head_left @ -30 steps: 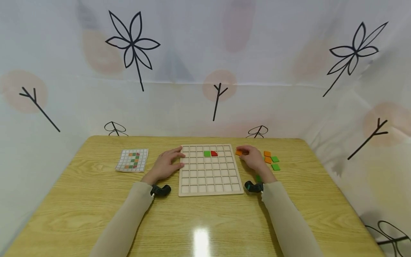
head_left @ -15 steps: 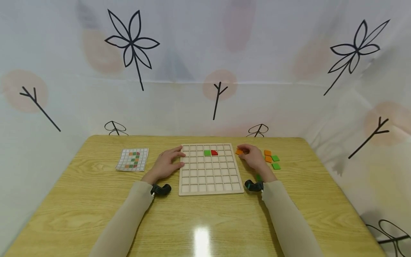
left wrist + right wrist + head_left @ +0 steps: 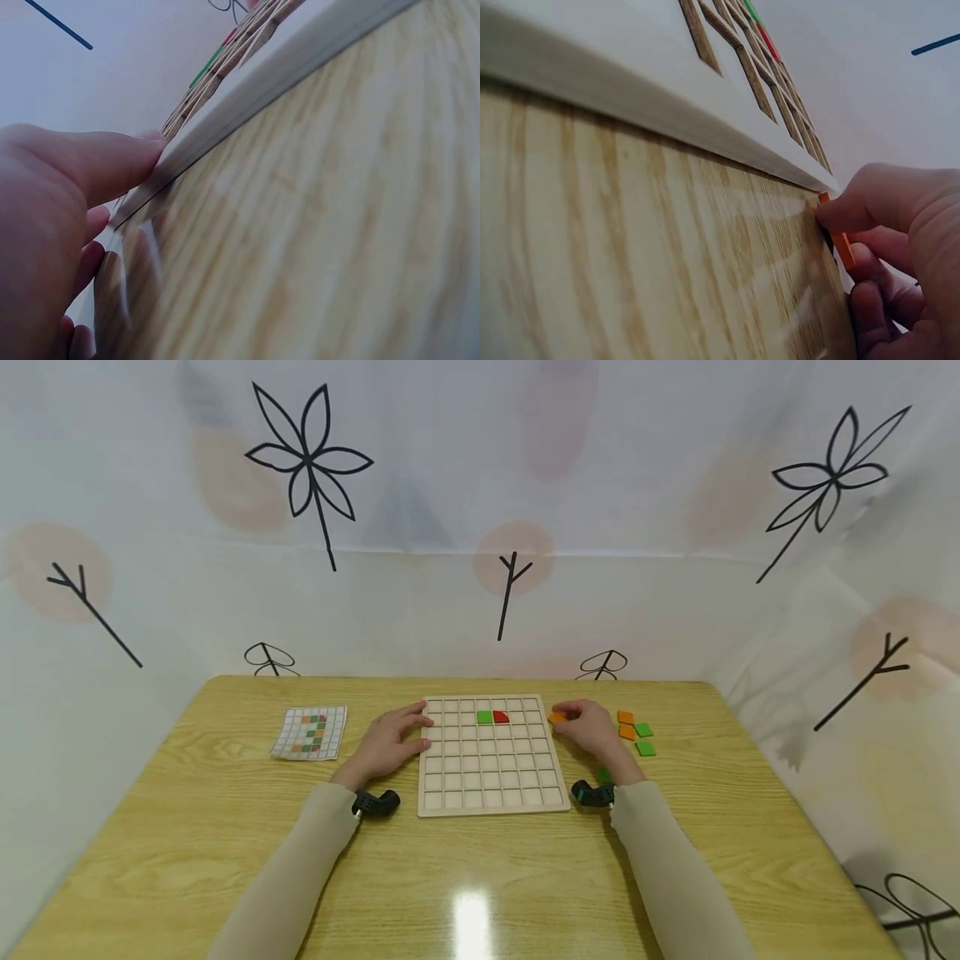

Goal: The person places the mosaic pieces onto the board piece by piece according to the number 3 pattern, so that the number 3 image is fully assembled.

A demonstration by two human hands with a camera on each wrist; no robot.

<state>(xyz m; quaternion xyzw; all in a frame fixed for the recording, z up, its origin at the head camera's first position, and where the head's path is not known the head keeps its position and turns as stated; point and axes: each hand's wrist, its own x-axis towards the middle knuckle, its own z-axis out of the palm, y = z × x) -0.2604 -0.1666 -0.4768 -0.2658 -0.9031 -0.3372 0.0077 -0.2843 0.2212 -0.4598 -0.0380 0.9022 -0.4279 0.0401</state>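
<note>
From far off, I look at everything by where it sits from the wooden grid board (image 3: pixel 493 812). Well left of the board, a paper pattern card (image 3: pixel 308 733) lies on the table, with little orange, green and red squares on it. Next comes the left hand (image 3: pixel 386 743), just at the board's left side. Its fingers are loose and spread, and the thumb and fingertips rest on the edge. In the board, in the second row from the far side, I see a green tile (image 3: pixel 484 717), and touching its right side is a red tile (image 3: pixel 501 717) with a round corner. Just beside the board's right edge is an orange tile (image 3: pixel 556 717). The right hand (image 3: pixel 591 727) pinches it between the thumb and bent fingers, so the hand is mostly closed. I can't tell if that tile touches the board. Also right of the board, partly under the right wrist, is another green piece (image 3: pixel 603 774). Farther right of the board lie two orange squares (image 3: pixel 626 725), one behind the other, and two green squares (image 3: pixel 645 748) near them.
</note>
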